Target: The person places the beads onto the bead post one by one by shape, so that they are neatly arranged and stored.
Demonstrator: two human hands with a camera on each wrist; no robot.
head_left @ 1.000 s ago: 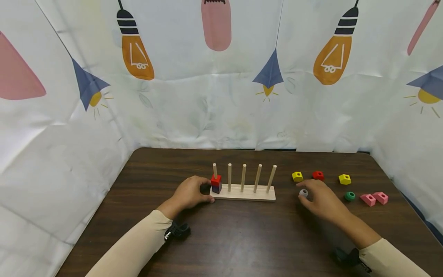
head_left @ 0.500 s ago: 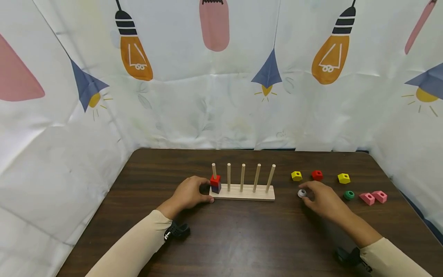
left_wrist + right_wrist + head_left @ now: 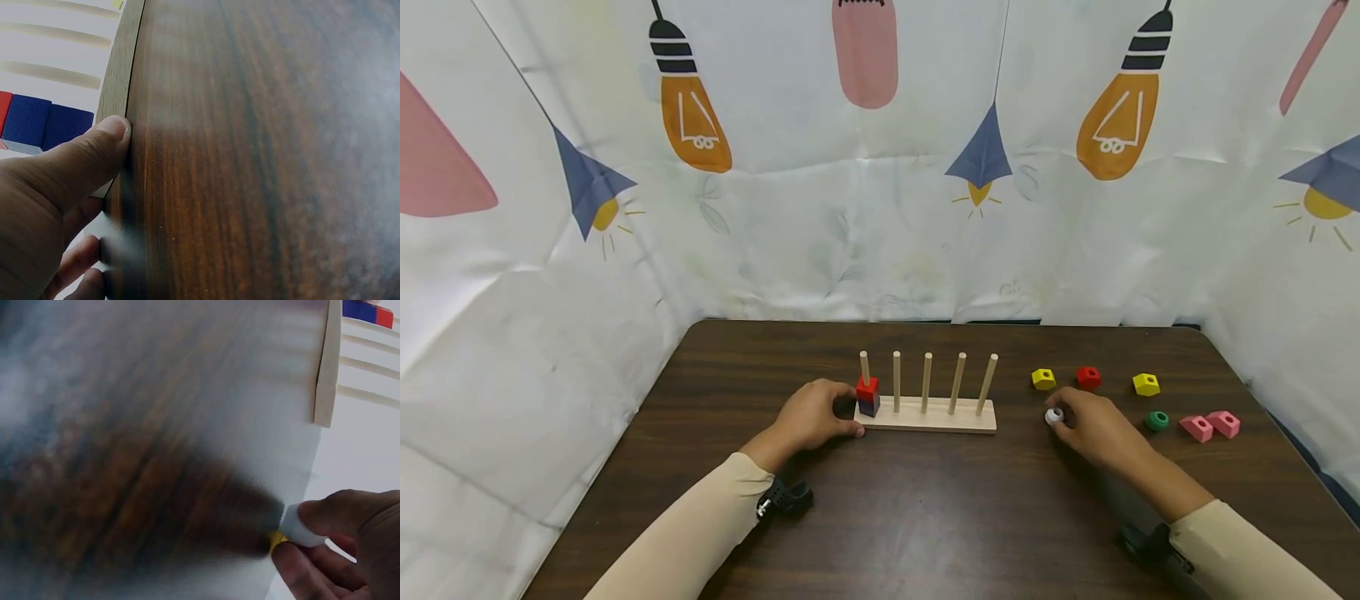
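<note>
A pale wooden peg board (image 3: pixel 925 418) with several upright pegs stands mid-table. Its leftmost peg carries a red block (image 3: pixel 867 387) above dark blue; the left wrist view shows two blue blocks (image 3: pixel 47 123). My left hand (image 3: pixel 811 414) grips the board's left end, thumb against the front edge. To the right of the board, my right hand (image 3: pixel 1097 427) pinches a white bead (image 3: pixel 1054 415) between thumb and fingers, at or just above the tabletop. In the right wrist view the white bead (image 3: pixel 300 526) shows between the thumb and the fingers, which partly cover it.
Around the right hand lie two yellow blocks (image 3: pixel 1043 379), a red block (image 3: pixel 1087 377), a green bead (image 3: pixel 1157 421) and two pink blocks (image 3: pixel 1197 428). The dark wooden table (image 3: pixel 910 517) ends at a printed cloth (image 3: pixel 820 242) behind and at both sides.
My right thumb and fingers have closed on the white bead, which has shifted very slightly. The left hand stays at the board's left end.
</note>
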